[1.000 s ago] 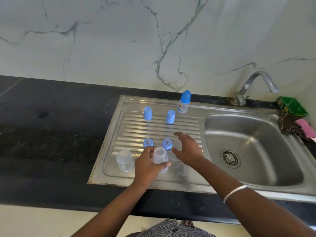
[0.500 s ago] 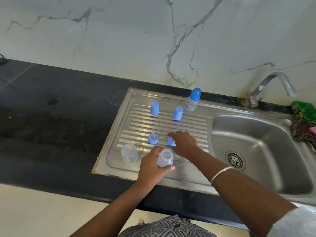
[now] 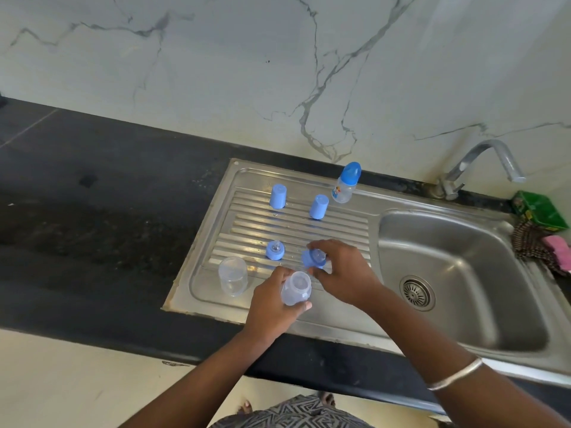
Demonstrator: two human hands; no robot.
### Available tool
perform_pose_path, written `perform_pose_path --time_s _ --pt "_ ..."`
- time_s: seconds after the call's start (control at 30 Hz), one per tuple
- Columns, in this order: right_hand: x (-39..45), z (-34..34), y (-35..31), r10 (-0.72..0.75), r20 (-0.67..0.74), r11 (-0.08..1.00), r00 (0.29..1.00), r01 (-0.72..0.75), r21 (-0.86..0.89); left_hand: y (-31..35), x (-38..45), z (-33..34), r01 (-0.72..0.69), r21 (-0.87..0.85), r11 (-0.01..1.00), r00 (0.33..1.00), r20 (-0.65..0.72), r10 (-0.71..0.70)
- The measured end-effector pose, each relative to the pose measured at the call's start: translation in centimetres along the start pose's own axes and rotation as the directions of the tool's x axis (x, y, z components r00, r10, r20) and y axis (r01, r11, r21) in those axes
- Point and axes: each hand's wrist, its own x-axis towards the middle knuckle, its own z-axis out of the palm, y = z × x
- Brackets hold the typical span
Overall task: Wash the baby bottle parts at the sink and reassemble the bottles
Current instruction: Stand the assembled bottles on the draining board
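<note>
At a steel sink drainboard [image 3: 309, 230] set in a dark counter [image 3: 108, 211], a person's left hand [image 3: 268, 307] grips a clear bottle body [image 3: 295, 288], mouth up, while the right hand [image 3: 343, 273] pinches a blue nipple ring [image 3: 313, 258] just above it. Another clear bottle body [image 3: 232, 275], a second nipple ring [image 3: 275, 250] and two blue caps [image 3: 278, 196] stand nearby.

Two clear bottle bodies [image 3: 232, 275] [image 3: 295, 288], two blue caps [image 3: 277, 196] [image 3: 318, 206], two nipple rings [image 3: 274, 250] [image 3: 314, 258], one assembled bottle [image 3: 346, 182].
</note>
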Motion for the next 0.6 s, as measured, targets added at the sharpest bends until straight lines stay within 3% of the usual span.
perform_pose_path --time_s 0.23,0.6 --pt "-1.7 -0.8 -2.1 -0.081 0.182 0.978 0.98 0.113 -0.175 0.0 -0.3 -0.4 -0.028 0.054 0.998 0.999 0.019 0.027" --pt "-0.9 0.6 -3.8 0.008 0.287 0.924 0.958 0.103 -0.367 0.5 0.3 -1.3 -0.105 0.09 0.99 0.991 0.089 0.097"
